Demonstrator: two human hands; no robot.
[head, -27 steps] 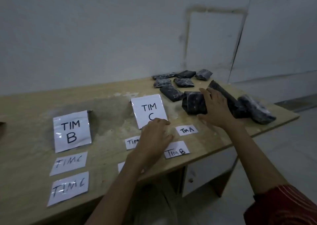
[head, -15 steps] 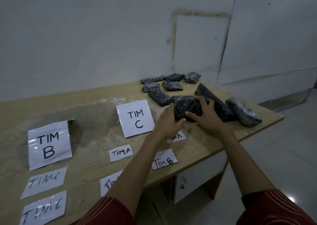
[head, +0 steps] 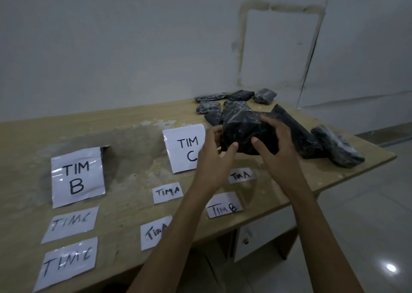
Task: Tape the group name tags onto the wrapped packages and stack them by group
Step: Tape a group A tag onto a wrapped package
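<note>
Black package between both hands

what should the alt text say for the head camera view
The left hand and right hand hold a black wrapped package over a wooden table. Paper signs reading TIM B and TIM C and smaller handwritten tags lie on it, with more black packages at the far right end.

Nine black plastic-wrapped packages at two o'clock; six small handwritten white paper tags and two large glossy white signs.
</note>
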